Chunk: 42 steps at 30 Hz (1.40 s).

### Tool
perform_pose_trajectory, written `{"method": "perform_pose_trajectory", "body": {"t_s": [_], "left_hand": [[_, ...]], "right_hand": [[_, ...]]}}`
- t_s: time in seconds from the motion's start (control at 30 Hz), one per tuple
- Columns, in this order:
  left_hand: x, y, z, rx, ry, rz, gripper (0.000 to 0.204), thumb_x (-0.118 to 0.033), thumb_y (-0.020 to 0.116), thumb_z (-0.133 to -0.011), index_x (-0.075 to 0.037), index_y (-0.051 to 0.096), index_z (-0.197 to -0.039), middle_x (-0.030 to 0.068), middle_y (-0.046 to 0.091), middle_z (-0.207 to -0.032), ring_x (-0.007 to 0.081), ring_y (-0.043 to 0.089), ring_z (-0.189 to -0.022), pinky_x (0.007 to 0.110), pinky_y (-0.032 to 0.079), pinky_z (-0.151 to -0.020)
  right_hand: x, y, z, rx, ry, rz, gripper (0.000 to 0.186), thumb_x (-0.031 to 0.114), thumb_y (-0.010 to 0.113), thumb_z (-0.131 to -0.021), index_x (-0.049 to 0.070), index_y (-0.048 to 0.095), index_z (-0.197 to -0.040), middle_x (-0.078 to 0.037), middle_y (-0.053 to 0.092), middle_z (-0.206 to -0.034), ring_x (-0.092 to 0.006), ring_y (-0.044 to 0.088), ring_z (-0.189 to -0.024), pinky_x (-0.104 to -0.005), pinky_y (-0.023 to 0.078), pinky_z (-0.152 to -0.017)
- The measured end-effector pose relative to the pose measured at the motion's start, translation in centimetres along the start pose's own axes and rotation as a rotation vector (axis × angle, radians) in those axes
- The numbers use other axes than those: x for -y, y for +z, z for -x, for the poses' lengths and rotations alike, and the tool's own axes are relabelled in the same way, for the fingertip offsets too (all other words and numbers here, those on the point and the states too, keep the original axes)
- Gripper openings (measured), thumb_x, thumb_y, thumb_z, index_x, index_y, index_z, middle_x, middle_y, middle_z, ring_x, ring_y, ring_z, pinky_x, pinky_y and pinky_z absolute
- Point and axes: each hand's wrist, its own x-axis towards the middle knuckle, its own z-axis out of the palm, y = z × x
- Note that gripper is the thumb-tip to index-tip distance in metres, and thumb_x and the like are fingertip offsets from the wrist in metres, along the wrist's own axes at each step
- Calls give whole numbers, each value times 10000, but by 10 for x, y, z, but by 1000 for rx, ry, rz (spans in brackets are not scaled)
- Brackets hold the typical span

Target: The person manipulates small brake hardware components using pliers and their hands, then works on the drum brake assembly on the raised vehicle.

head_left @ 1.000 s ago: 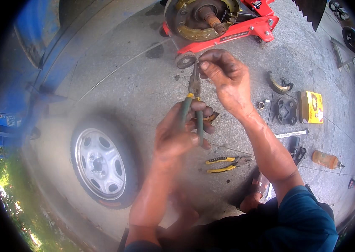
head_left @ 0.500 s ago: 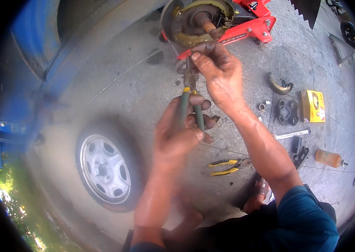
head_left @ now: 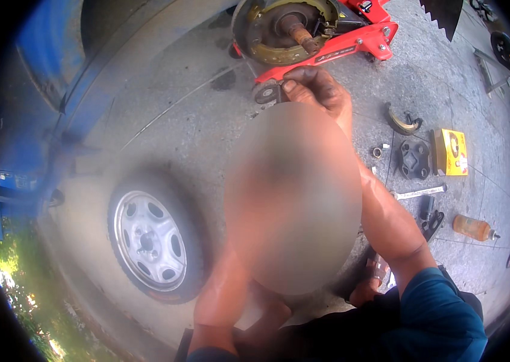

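Removed wheel lay near left; exposed brake hub far, by red jack. Work seemed mid-step at the hub; next likely needs a steady pinch. Right hand fingers curled tight beside small dark round piece. Left hand blurred, grip unreadable.

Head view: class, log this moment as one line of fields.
right hand: fingers up by red floor jack | left hand: hidden by blur | grey steel wheel: flat on concrete
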Motion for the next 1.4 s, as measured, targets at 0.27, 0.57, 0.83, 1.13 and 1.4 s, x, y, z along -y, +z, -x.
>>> {"method": "perform_pose_trajectory", "body": {"t_s": [0.27,0.57,0.83,1.13,1.4], "left_hand": [[-16,10,5,39,-111,277,681,-118,614,-613,46,433,-1249,181,515,-1174,306,565,-1012,475,475,-885],[-2,14,7,-28,-90,347,519,59,513,-653,-58,521,-1158,53,541,-955,138,550,-814,270,453,-669],[1,25,9,-143,-102,86,479,11,491,-667,-61,528,-1140,4,475,-828,85,443,-710,240,393,-630],[-9,25,16,-87,-91,56,480,22,466,-672,-52,517,-1143,11,446,-819,85,424,-687,250,368,-590],[-1,26,10,-38,-174,277,477,44,457,-664,-54,537,-1123,-18,415,-801,60,378,-660,229,332,-562]], "right_hand": [[4,2,2,-34,-26,99,94,62,599,-881,-3,590,-948,-31,604,-849,-103,559,-747,-250,469,-690],[3,2,4,-47,-93,217,110,64,594,-870,-9,590,-953,-35,605,-867,-103,549,-778,-245,459,-713],[5,1,8,-88,-49,153,169,94,601,-854,-24,589,-975,-30,598,-883,-97,534,-779,-241,448,-719],[0,-2,11,-89,-122,160,140,72,585,-856,-21,587,-960,-33,606,-826,-85,529,-716,-229,449,-650],[-3,-6,14,-124,-29,145,144,62,591,-855,-27,582,-968,-47,600,-858,-107,556,-757,-236,456,-690]]}}
